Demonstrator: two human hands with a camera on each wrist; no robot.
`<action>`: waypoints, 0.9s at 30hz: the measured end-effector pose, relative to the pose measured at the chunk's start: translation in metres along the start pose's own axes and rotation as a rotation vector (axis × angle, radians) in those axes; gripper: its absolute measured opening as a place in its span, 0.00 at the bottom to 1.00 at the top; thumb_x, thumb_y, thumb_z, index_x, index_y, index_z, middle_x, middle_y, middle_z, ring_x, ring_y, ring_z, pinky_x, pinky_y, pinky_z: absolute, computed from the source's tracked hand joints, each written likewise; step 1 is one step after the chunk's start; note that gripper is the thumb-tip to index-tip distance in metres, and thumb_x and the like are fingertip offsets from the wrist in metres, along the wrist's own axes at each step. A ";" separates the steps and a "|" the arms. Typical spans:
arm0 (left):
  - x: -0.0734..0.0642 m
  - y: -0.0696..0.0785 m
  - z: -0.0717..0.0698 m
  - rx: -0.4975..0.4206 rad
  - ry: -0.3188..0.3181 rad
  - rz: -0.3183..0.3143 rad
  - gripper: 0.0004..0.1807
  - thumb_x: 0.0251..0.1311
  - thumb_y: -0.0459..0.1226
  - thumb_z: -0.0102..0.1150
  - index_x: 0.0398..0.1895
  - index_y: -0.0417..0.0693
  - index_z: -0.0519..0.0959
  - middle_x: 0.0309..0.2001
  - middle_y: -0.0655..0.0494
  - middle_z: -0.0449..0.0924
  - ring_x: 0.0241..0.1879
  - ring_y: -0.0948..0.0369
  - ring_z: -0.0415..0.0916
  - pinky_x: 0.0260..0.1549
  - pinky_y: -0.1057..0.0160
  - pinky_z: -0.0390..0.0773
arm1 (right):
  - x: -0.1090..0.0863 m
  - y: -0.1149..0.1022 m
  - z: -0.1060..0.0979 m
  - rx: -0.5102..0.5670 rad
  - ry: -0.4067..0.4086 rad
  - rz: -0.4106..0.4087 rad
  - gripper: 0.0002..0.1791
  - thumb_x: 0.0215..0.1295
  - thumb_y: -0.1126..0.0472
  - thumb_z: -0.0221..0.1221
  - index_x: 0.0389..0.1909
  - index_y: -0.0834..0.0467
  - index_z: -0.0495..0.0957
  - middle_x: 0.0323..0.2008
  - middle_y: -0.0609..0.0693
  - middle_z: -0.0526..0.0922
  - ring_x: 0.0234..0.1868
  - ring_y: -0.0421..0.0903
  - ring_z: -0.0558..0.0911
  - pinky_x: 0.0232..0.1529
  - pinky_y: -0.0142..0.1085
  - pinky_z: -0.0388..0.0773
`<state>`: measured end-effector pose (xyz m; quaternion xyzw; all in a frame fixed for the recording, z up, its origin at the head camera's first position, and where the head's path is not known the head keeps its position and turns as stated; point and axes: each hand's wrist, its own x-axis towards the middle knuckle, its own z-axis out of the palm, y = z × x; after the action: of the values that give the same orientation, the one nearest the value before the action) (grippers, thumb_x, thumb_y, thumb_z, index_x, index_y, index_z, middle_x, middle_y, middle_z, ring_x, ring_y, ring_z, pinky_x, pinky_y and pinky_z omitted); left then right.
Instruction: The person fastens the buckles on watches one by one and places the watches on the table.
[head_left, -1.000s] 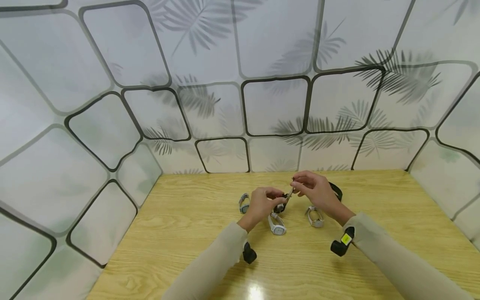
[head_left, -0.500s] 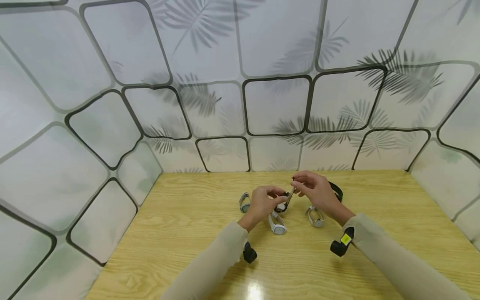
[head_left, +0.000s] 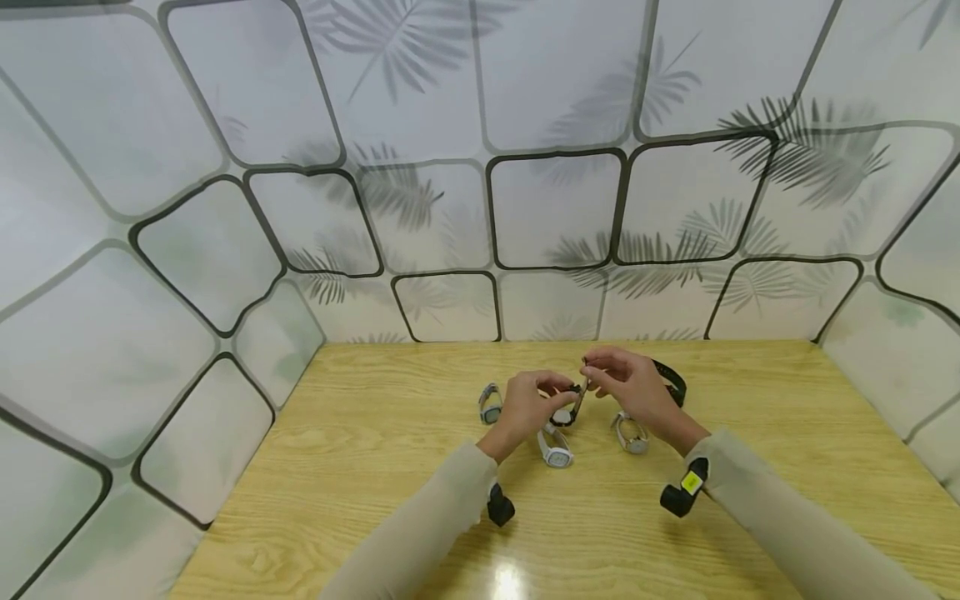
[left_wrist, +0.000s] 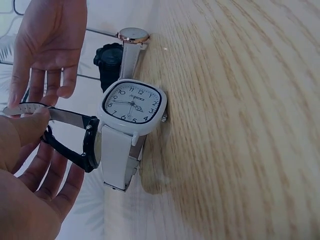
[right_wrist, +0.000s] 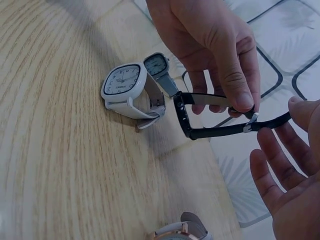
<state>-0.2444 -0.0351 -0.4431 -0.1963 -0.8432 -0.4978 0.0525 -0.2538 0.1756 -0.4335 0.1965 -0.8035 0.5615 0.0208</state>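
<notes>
Both hands hold a black wristwatch [head_left: 564,416] by its strap, just above the table. My left hand [head_left: 527,406] pinches the strap near the buckle [right_wrist: 250,123] between thumb and fingers; the left thumb lies flat along it in the right wrist view. The right hand [head_left: 632,385] pinches the strap's free end [right_wrist: 275,122], which passes through the buckle. The watch case [right_wrist: 182,115] hangs at the strap's lower side, edge-on in the right wrist view. A white square-faced watch [left_wrist: 132,102] stands on the table close beside it.
A grey-blue watch [head_left: 491,412] stands left of the hands. A watch with a rose-gold case and pale strap [head_left: 636,445] stands below the right hand, and another black watch [head_left: 670,383] lies behind the right wrist. A patterned backdrop [head_left: 551,212] borders the wooden table [head_left: 375,467].
The left hand has shifted very slightly up, and the right hand slightly down. Both keep their grip on the black watch's strap; the other watches have stayed in place.
</notes>
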 end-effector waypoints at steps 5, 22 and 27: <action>0.000 0.000 -0.001 -0.014 0.006 -0.020 0.09 0.63 0.39 0.72 0.44 0.47 0.89 0.40 0.57 0.89 0.37 0.66 0.82 0.33 0.71 0.81 | -0.002 0.004 0.000 -0.044 -0.013 -0.011 0.17 0.75 0.52 0.62 0.58 0.56 0.82 0.50 0.55 0.86 0.44 0.59 0.85 0.42 0.49 0.86; 0.001 -0.001 -0.008 0.021 -0.016 0.045 0.09 0.67 0.37 0.68 0.47 0.43 0.86 0.41 0.54 0.87 0.40 0.64 0.84 0.41 0.71 0.82 | 0.006 -0.008 -0.009 -0.403 -0.075 -0.189 0.05 0.73 0.54 0.64 0.44 0.49 0.86 0.43 0.44 0.86 0.36 0.41 0.81 0.37 0.39 0.79; 0.001 0.001 -0.007 0.011 -0.018 0.039 0.10 0.66 0.37 0.69 0.46 0.43 0.86 0.41 0.54 0.87 0.40 0.64 0.84 0.41 0.71 0.82 | 0.004 -0.002 -0.006 -0.362 -0.071 -0.147 0.09 0.74 0.51 0.63 0.50 0.47 0.85 0.51 0.46 0.85 0.42 0.44 0.83 0.41 0.44 0.81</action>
<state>-0.2460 -0.0407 -0.4384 -0.2168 -0.8424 -0.4901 0.0558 -0.2580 0.1791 -0.4284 0.2674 -0.8750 0.3977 0.0685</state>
